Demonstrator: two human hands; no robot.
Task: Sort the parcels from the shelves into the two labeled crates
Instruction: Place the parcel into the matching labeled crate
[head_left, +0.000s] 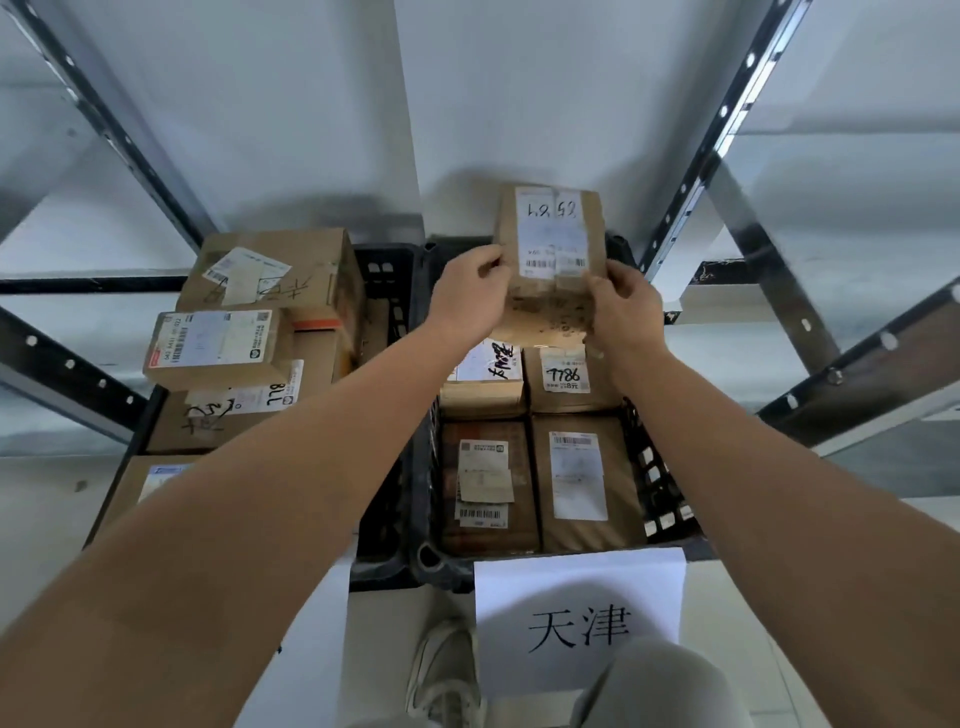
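I hold a brown cardboard parcel (551, 244) with a white shipping label above the far end of the right black crate (660, 483). My left hand (470, 301) grips its left edge and my right hand (626, 312) grips its lower right corner. Several labelled parcels lie flat in that crate, among them one marked 7786 (566, 376). A white paper sign (579, 618) with two black characters hangs on the crate's near wall. The left black crate (387, 291) is piled with bigger boxes, with a flat labelled box (215, 343) on top.
Metal shelf uprights (691, 176) and crossbars (78, 283) rise left and right against a white wall. My light shoe (447, 670) and grey trouser leg (654, 686) stand on the pale floor just before the crates.
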